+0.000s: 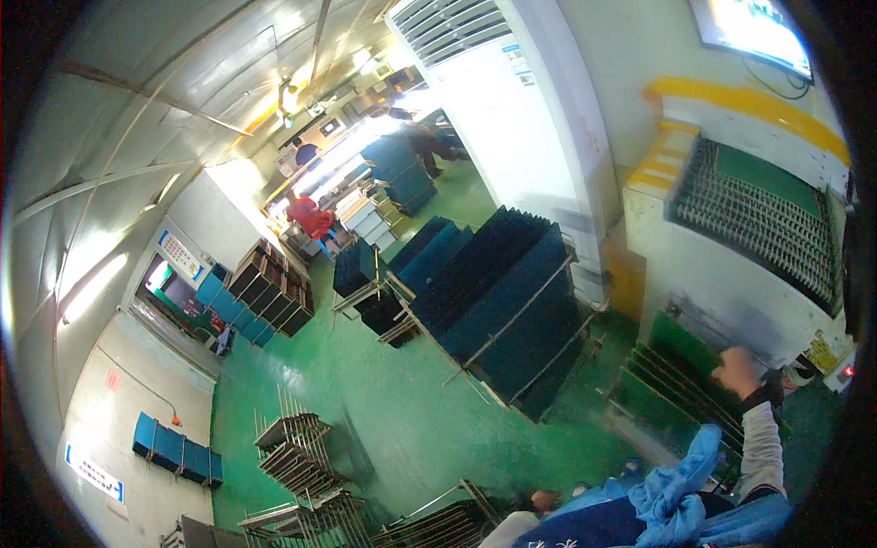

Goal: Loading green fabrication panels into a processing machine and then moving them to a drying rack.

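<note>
At the lower right, my right hand (pixel 738 373) is at the edge of a thin green panel (pixel 683 354), its fingers closed on that edge; the hand is a little blurred. This panel stands higher than the other green panels (pixel 644 388) set upright in a row just beside it. A pale sleeve and a dark band cover the right wrist. My left hand (pixel 545 500) shows only in small part at the lower edge, beside the blue clothing on my body. Its fingers are too small and hidden to read.
A white machine (pixel 731 247) with a slatted roller bed stands at the right. Ahead is a large rack of dark blue panels (pixel 512 310). Metal racks with upright prongs (pixel 301 447) stand on the green floor at lower left. People (pixel 311 219) are by bright benches far back.
</note>
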A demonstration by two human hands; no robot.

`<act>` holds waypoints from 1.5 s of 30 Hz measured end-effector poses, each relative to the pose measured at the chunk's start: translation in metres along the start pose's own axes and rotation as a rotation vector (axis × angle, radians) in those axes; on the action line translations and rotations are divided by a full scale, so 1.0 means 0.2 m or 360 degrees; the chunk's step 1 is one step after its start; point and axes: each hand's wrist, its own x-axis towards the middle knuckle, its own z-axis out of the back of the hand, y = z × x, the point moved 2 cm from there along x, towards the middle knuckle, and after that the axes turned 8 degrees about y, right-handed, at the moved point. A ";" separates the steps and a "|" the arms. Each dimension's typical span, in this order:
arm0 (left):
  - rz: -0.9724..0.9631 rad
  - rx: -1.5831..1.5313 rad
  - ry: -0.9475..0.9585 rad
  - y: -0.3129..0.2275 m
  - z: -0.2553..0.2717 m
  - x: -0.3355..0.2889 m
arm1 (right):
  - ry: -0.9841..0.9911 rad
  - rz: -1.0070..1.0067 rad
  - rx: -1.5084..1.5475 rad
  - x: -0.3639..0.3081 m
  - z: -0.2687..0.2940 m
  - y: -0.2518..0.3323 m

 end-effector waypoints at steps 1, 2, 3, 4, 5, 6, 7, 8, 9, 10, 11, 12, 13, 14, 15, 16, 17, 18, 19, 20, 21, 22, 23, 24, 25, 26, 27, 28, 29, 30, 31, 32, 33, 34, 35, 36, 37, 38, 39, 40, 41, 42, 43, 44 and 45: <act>0.0020 0.0103 0.0090 0.03 -0.01 0.01 | 0.0098 -0.0061 -0.0012 0.01 0.04 0.00; 0.0034 0.0204 0.0182 0.07 -0.02 0.02 | -0.0012 -0.0017 0.0058 0.01 0.07 -0.02; -0.0028 0.0482 0.0267 0.11 -0.02 0.05 | -0.0131 0.0019 0.0125 0.00 0.10 -0.06; -0.0093 0.0758 0.0346 0.15 -0.02 0.08 | -0.0252 0.0060 0.0191 -0.01 0.15 -0.08; -0.0262 0.0794 0.0262 0.22 -0.02 0.10 | -0.0228 0.0160 0.0222 -0.02 0.23 -0.06; -0.0301 0.0832 0.0266 0.21 -0.04 0.12 | -0.0204 0.0224 0.0244 -0.04 0.33 -0.07; -0.0282 0.0876 0.0280 0.14 -0.03 0.14 | -0.0187 0.0264 0.0260 -0.08 0.39 -0.11; -0.0221 0.0949 0.0286 0.07 -0.01 0.15 | -0.0358 0.0234 0.0226 -0.12 0.43 -0.18; -0.0169 0.1020 0.0311 -0.05 0.01 0.16 | -0.0532 0.0193 0.0178 -0.16 0.48 -0.27; -0.0126 0.1074 0.0307 -0.13 0.04 0.14 | -0.0698 0.0185 0.0142 -0.19 0.52 -0.31; -0.0090 0.1017 0.0352 -0.13 0.04 0.17 | -0.0727 0.0044 0.0270 -0.21 0.58 -0.35; -0.0045 0.0959 0.0391 -0.14 0.04 0.18 | -0.0752 -0.0093 0.0406 -0.23 0.65 -0.37; 0.0013 0.0893 0.0412 -0.09 0.05 0.19 | -0.0770 -0.0209 0.0550 -0.21 0.68 -0.37; -0.0092 0.0764 0.0443 -0.07 0.06 0.21 | -0.1056 -0.0049 0.0295 -0.17 0.65 -0.60; -0.0173 0.0628 0.0472 -0.03 0.06 0.22 | -0.1060 0.0042 0.0639 -0.14 0.66 -0.65; -0.0347 0.0620 0.0417 0.00 0.06 0.23 | -0.1058 0.0114 0.0977 -0.14 0.70 -0.70; -0.0522 0.0620 0.0361 0.03 0.06 0.25 | -0.1052 0.0186 0.1314 -0.14 0.71 -0.77; -0.0817 0.0728 0.0209 0.05 0.05 0.27 | -0.1216 -0.0026 0.1129 -0.17 0.72 -0.96; -0.0800 0.0625 0.0112 0.07 0.05 0.25 | -0.1304 -0.0007 0.1515 -0.18 0.72 -0.84; -0.0788 0.0523 0.0007 0.10 0.06 0.22 | -0.1391 0.0006 0.1902 -0.19 0.72 -0.70; -0.0660 0.0439 0.0034 0.09 0.03 0.22 | -0.1507 -0.0005 0.2262 -0.25 0.72 -0.60; -0.0470 0.0376 0.0089 0.07 0.04 0.21 | -0.1368 -0.0081 0.1274 -0.28 0.71 -0.61; -0.0345 0.0328 0.0128 0.05 0.04 0.20 | -0.1383 -0.0174 0.0302 -0.30 0.69 -0.63; -0.0263 0.0285 0.0152 0.03 0.03 0.19 | -0.1511 -0.0040 0.0254 -0.27 0.64 -0.70; -0.0191 0.0239 0.0162 0.01 0.03 0.18 | -0.1625 0.0102 0.0212 -0.21 0.55 -0.78; -0.0133 0.0198 0.0160 0.00 0.04 0.16 | -0.1501 0.0122 0.0432 -0.15 0.50 -0.80; -0.0082 0.0165 0.0160 -0.01 0.03 0.14 | -0.1386 0.0120 0.0645 -0.10 0.44 -0.83; -0.0049 0.0134 0.0155 -0.04 0.04 0.13 | -0.1390 0.0140 0.0561 -0.07 0.42 -0.80; -0.0026 0.0111 0.0135 -0.06 0.05 0.11 | -0.1258 0.0041 0.0800 -0.04 0.41 -0.71; -0.0043 0.0111 0.0134 -0.11 0.05 0.12 | -0.1483 0.0159 0.0905 0.00 0.35 -0.76; -0.0062 0.0109 0.0122 -0.16 0.07 0.11 | -0.1545 0.0157 0.0910 0.04 0.31 -0.77; -0.0111 0.0119 0.0106 -0.27 0.08 0.10 | -0.1604 0.0156 0.0918 0.07 0.27 -0.76; -0.0180 0.0127 0.0093 -0.42 0.10 0.09 | -0.1667 0.0159 0.0921 0.09 0.24 -0.77; -0.0270 0.0138 0.0079 -0.60 0.12 0.08 | -0.1642 0.0079 0.1312 0.13 0.20 -0.82; -0.0376 0.0150 0.0062 -0.78 0.13 0.06 | -0.1594 0.0007 0.1711 0.19 0.15 -0.88; -0.0516 0.0166 0.0045 -1.00 0.14 0.03 | -0.1592 -0.0051 0.1846 0.22 0.12 -0.90; -0.0665 0.0183 0.0025 -1.23 0.15 -0.01 | -0.1592 -0.0106 0.1984 0.26 0.09 -0.92; -0.0829 0.0202 0.0001 -1.47 0.17 -0.04 | -0.1655 -0.0143 0.1859 0.29 0.08 -0.92; -0.0984 0.0225 -0.0040 -1.69 0.18 -0.09 | -0.1626 -0.0138 0.1837 0.32 0.10 -0.88; -0.1134 0.0244 -0.0083 -1.90 0.19 -0.13 | -0.1599 -0.0135 0.1813 0.34 0.12 -0.85; -0.1242 0.0273 -0.0126 -2.05 0.18 -0.15 | -0.1573 -0.0130 0.1789 0.36 0.14 -0.82; -0.1380 0.0300 -0.0176 -2.23 0.18 -0.18 | -0.1539 -0.0161 0.2059 0.39 0.14 -0.84; -0.1497 0.0328 -0.0225 -2.37 0.16 -0.20 | -0.1530 -0.0166 0.2191 0.45 0.10 -0.92; -0.1574 0.0342 -0.0277 -2.50 0.14 -0.21 | -0.1524 -0.0171 0.2324 0.52 0.05 -1.00; -0.1632 0.0358 -0.0322 -2.59 0.13 -0.21 | -0.1517 -0.0179 0.2460 0.58 0.00 -1.08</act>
